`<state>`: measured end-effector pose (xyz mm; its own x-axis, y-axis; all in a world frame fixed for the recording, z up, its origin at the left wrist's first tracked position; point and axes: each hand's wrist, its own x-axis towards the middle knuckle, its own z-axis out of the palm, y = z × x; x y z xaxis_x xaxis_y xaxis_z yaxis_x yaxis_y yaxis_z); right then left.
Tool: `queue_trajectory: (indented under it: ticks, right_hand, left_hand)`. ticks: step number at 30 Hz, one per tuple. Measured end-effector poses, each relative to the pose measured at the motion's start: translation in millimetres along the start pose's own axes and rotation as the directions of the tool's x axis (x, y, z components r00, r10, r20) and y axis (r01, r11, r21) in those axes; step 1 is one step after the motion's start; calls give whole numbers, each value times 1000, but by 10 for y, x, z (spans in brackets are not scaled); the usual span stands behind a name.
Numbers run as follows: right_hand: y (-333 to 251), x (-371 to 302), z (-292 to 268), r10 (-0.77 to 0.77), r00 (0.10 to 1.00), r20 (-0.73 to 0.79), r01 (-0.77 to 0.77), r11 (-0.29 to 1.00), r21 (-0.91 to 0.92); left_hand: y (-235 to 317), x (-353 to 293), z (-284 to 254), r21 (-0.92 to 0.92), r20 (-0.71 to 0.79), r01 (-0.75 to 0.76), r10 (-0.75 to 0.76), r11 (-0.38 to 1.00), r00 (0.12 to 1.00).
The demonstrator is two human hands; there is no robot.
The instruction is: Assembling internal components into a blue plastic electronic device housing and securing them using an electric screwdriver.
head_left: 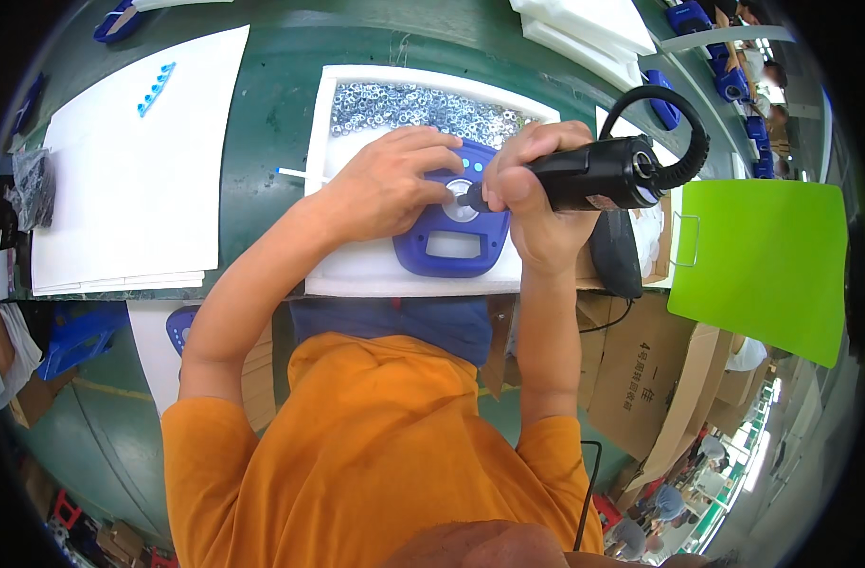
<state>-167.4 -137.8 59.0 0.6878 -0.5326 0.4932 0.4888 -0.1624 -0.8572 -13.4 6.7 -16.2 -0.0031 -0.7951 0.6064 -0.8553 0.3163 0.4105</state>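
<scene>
By white tray's [352, 267] near edge: hands [385, 185] over blue panel [410, 254]; room leftward.

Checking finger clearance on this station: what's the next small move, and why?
Probably ease the fingertips of the left hand slightly away from the tip of the black handheld tool. The right hand grips that tool with its tip at the pale disc in the blue plastic part, and the left fingertips sit right beside it. Actual contact is hard to tell.
</scene>
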Motion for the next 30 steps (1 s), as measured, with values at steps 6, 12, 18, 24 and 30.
queue_trajectory:
  ticks: [6,12,18,24,30]
  right_hand:
    - [-71,-16,188,116,984,-136,-126,989,-71]
    - [-79,30,197,52,995,-85,-53,999,-12]
    - [-69,69,152,49,997,-61,-47,998,41]
    - [-80,53,156,75,994,-83,-70,996,61]
    - [-107,78,-78,69,997,35,-69,997,25]
  left_hand:
    - [-19,-6,-3,-19,15,9,-8,1000,1000]
    - [-21,-3,1,-14,3,-2,2,1000,1000]
    - [-19,-3,0,-12,13,12,-12,1000,1000]
    - [-15,13,-19,-9,27,7,-7,1000,1000]
    - [-23,24,-11,10,2,-10,10,1000,1000]
